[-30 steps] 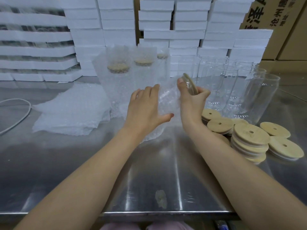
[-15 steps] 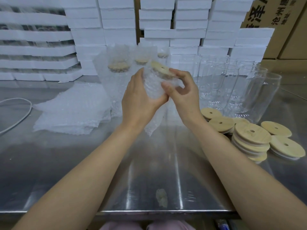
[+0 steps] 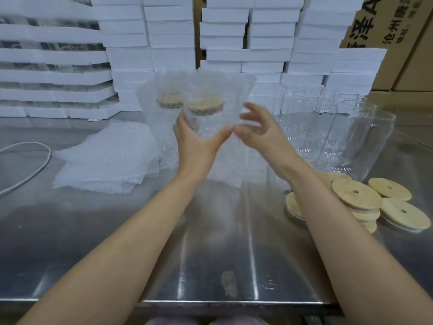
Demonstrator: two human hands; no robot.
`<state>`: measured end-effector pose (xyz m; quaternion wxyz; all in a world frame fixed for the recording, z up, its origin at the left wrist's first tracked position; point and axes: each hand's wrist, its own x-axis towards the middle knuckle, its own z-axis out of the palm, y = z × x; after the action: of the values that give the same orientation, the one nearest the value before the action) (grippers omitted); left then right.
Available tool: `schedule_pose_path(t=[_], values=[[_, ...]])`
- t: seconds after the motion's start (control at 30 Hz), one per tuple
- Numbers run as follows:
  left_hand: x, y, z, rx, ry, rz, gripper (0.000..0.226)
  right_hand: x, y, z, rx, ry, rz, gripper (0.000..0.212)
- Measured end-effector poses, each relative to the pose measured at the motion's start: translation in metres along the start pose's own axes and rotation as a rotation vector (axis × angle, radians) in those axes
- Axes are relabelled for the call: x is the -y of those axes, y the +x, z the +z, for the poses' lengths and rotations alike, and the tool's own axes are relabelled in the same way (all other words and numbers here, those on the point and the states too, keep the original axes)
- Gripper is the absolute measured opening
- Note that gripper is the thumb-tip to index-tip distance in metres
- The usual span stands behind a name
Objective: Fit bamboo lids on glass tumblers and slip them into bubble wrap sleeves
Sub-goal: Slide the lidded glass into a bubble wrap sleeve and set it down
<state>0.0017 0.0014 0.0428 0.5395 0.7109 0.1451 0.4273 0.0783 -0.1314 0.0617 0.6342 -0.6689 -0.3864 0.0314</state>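
Gripping sleeved tumbler in left hand, right hand beside

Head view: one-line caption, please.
Left hand holds a lidded tumbler in its bubble-wrap sleeve; right hand open beside it, bamboo lids stacked at right.

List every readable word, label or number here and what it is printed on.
"泽" and "A": large black print on the cardboard box, cropped.
"沧州": smaller line on that box; the next characters are blurred.
"地址": beneath it; the rest is unreadable.
No other text shows.
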Motion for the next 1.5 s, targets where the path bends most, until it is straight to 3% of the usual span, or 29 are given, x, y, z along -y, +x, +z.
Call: schedule_pose_path(t=[0.07,0.17,0.3,0.4,0.57,0.7,0.83,0.9,1.0,1.13,1.27,1.37,1.5], values=[[-0.006,0.003,-0.001,0.087,-0.147,-0.058,0.098,-0.008,-0.002,0.006,0.056,-0.107,-0.017,0.067],[-0.015,0.004,-0.003,0.270,-0.379,-0.043,0.075,-0.011,-0.001,0.005,-0.036,-0.064,-0.070,0.060],[-0.015,0.008,-0.009,0.241,-0.428,-0.059,0.041,-0.012,0.001,-0.003,-0.049,0.106,-0.039,0.052],[-0.006,0.011,-0.011,0.198,-0.353,-0.030,0.035,-0.015,0.003,-0.003,-0.035,0.142,0.089,0.047],[0.011,0.020,-0.015,0.189,-0.265,-0.094,0.034,-0.023,0.007,-0.001,-0.002,0.074,0.200,0.033],[0.016,0.029,-0.028,0.185,-0.276,-0.153,0.030,-0.025,0.011,-0.008,-0.081,0.064,0.259,0.053],[0.016,0.028,-0.025,0.271,-0.168,-0.185,0.032,-0.022,0.009,-0.012,-0.126,-0.013,0.289,0.052],[0.015,0.026,-0.023,0.311,-0.109,-0.228,0.046,-0.020,0.007,-0.012,-0.091,-0.073,0.306,0.046],[0.019,0.019,-0.022,0.422,-0.026,-0.236,0.056,-0.023,0.003,-0.013,0.097,-0.450,0.402,0.018],[0.028,0.005,-0.012,0.561,0.176,-0.111,0.111,-0.032,-0.001,-0.008,0.263,-0.687,0.476,0.033],[0.033,0.004,-0.005,0.393,0.184,-0.008,0.095,-0.039,-0.001,-0.008,0.215,-0.687,0.308,0.028],[0.032,0.008,-0.009,0.343,0.102,0.000,0.074,-0.037,-0.001,-0.010,0.185,-0.573,0.310,0.033],[0.032,0.010,-0.012,0.320,0.078,0.022,0.070,-0.034,0.001,-0.010,0.078,-0.805,0.102,0.035]])
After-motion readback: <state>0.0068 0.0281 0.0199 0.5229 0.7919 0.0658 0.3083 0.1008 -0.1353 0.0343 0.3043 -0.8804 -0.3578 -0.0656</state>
